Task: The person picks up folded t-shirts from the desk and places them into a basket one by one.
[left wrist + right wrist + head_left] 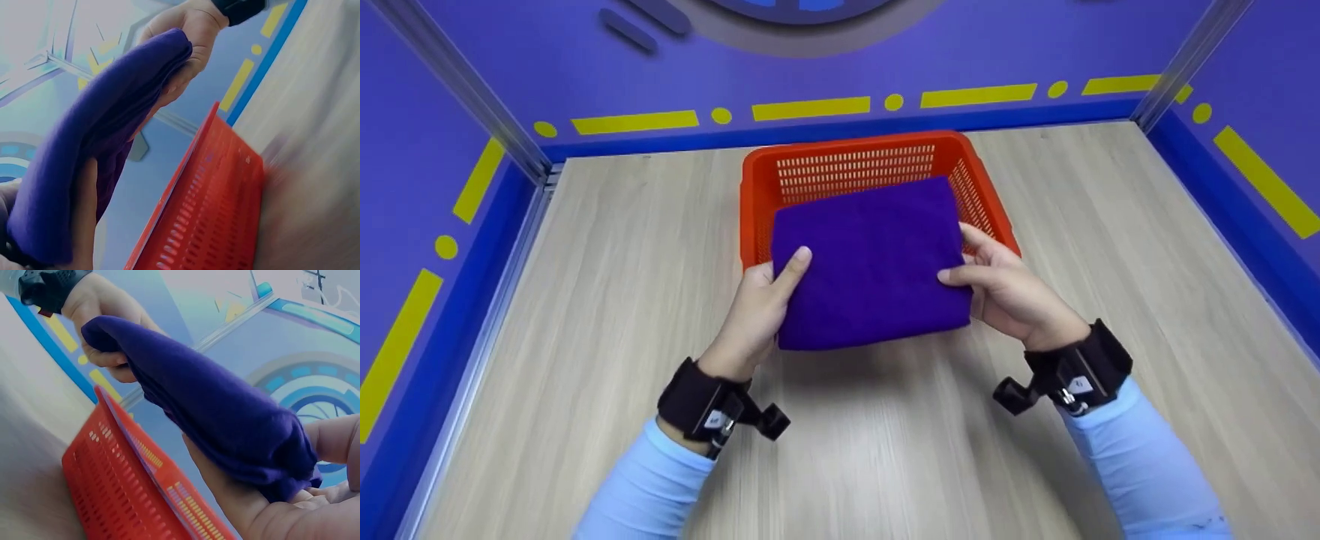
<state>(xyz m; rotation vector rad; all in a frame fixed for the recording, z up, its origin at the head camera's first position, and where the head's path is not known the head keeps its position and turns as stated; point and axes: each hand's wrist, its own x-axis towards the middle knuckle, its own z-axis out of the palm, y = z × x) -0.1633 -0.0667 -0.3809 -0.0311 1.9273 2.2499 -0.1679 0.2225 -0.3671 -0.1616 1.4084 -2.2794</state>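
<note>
A folded purple cloth [874, 262] is held up between both hands, over the near part of a red plastic basket [855, 142]. My left hand [761, 304] grips its left edge, thumb on top and fingers hidden underneath. On the opposite edge, my right hand [1012, 289] pinches the cloth between thumb and fingers. Seen from the side in the right wrist view, the cloth [208, 394] is a thick, soft stack of layers, above the level of the basket rim [152, 467]. The cloth covers the front of the basket in the head view.
The basket stands on a light wood table [645, 225] near the back wall [840, 75], which is purple with yellow marks. Side walls with metal corner posts rise at left and right. Each wrist wears a black strap with a small camera [772, 421].
</note>
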